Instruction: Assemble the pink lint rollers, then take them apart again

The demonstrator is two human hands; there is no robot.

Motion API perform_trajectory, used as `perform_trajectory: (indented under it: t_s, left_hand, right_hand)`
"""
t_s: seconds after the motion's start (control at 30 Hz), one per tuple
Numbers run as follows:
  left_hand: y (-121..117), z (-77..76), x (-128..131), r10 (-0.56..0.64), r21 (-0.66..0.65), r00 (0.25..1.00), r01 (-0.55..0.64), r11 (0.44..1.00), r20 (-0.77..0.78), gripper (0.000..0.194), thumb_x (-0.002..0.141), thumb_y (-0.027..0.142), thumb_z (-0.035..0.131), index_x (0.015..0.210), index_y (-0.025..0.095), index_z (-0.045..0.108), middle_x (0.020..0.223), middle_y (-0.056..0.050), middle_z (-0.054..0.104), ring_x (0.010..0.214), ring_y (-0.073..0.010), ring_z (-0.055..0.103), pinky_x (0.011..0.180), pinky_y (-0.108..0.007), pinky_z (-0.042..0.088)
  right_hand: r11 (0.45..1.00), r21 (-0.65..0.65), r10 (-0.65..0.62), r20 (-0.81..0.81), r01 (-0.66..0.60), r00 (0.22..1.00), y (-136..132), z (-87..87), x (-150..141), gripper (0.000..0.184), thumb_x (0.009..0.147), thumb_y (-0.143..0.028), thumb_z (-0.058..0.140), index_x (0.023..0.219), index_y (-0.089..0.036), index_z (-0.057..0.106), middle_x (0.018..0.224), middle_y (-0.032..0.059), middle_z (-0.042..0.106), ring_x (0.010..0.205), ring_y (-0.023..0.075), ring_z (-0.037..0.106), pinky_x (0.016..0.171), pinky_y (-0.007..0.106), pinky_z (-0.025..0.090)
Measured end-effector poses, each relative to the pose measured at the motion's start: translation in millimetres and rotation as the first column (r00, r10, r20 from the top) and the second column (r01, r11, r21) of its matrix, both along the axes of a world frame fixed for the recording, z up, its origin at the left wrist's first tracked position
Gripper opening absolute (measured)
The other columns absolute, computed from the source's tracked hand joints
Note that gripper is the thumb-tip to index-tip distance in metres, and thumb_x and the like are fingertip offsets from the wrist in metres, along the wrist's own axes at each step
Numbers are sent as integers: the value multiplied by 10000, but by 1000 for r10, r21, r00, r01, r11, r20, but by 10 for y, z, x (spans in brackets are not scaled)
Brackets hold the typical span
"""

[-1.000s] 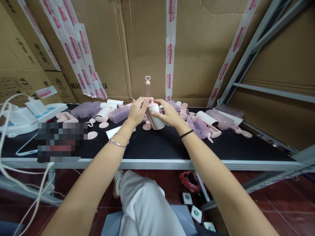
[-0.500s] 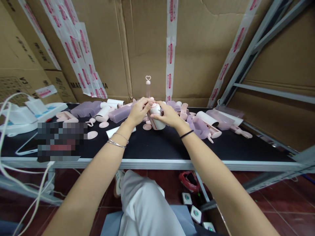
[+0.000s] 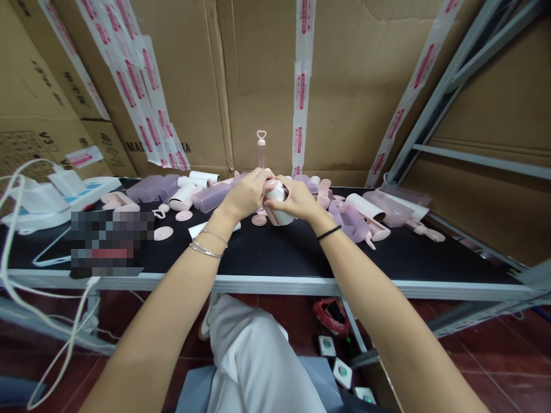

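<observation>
At the middle of the table I hold a white bottle (image 3: 280,217) with a pink top and a thin reddish stripe. My left hand (image 3: 248,194) is closed over its top, with the thumb and fingertips pressed at the pink part. My right hand (image 3: 302,198) wraps round the bottle's upper side, thumb in front. Fingers cover much of the top. Just behind my hands stands a clear pinkish tube (image 3: 262,152) with a heart-shaped loop above its cap. A small pink disc (image 3: 259,219) lies beside the bottle.
Lilac plastic trays (image 3: 348,221), white cylinders (image 3: 364,206) and pink parts lie spread along the back of the black table (image 3: 267,258). At left are a power strip (image 3: 64,201) with white cables and a blurred-out dark object (image 3: 112,244). Cardboard (image 3: 258,74) rises behind; a metal frame stands right.
The bottle's top has tipped towards me, and my hands have closed in round it. The view has shifted slightly; the loose parts have not moved.
</observation>
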State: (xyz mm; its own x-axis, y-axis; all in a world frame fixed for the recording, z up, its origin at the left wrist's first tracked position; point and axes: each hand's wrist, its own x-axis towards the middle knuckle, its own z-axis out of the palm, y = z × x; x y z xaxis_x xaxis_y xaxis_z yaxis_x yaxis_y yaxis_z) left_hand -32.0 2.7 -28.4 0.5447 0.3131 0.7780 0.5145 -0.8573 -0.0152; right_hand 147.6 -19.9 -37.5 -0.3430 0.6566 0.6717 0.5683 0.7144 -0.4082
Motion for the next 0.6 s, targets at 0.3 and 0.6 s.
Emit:
perform_trajectory:
  t_s: [0.3,0.6]
  left_hand:
    - [0,-37,20,101,85,994,-104,991,42,449,1014,419,204,1050,176,580,987,-111,649,922,-194,634,874,-330,498]
    - [57,-38,55,139,54,986,-145,988,93,376,1008,386,288,1029,169,594,1014,-115,652,934,-201,638,854,-331,504]
  right_hand:
    - [1000,16,-28,29,27,999,-44,93,-47,328,685,-398,637,947,-204,603,868,17,663,769,203,594,704,299,426]
    - [991,18,-132,38,132,990,15,97,-99,354,689,-386,634,990,-199,624,855,37,677,739,215,605,691,313,432]
